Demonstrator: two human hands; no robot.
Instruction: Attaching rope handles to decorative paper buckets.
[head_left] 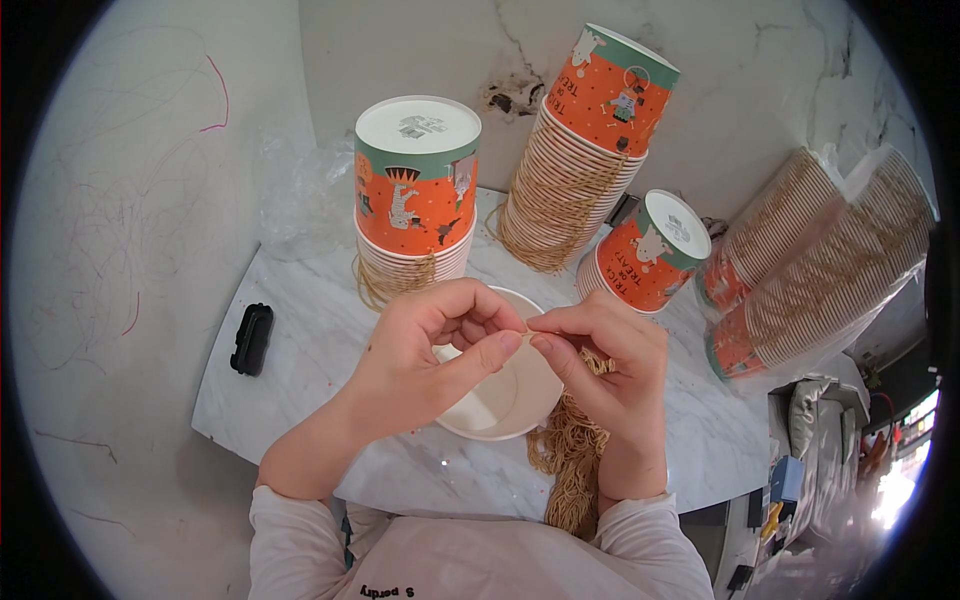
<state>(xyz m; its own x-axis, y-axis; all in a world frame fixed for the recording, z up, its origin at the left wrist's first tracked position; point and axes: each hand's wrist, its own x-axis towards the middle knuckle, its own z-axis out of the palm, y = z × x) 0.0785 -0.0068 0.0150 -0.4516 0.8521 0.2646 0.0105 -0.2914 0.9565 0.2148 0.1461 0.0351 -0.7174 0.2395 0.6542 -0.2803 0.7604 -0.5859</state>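
My left hand (pixel 430 345) and my right hand (pixel 610 355) meet over a white paper bucket (pixel 490 400), whose open mouth faces up. Thumb and forefinger of each hand pinch a thin tan cord (pixel 529 333) between them. Most of its length is hidden by my fingers. A tangled bundle of tan cord (pixel 575 465) lies beside the bucket, partly under my right wrist, and hangs over the table's near edge.
Upturned orange-and-green paper buckets stand in a left stack (pixel 415 200), a tall leaning stack (pixel 575 170) and a short stack (pixel 645 250). Plastic-wrapped stacks (pixel 830 270) lean at right. A black case (pixel 252 340) lies on the marble table (pixel 310 390), against a wall.
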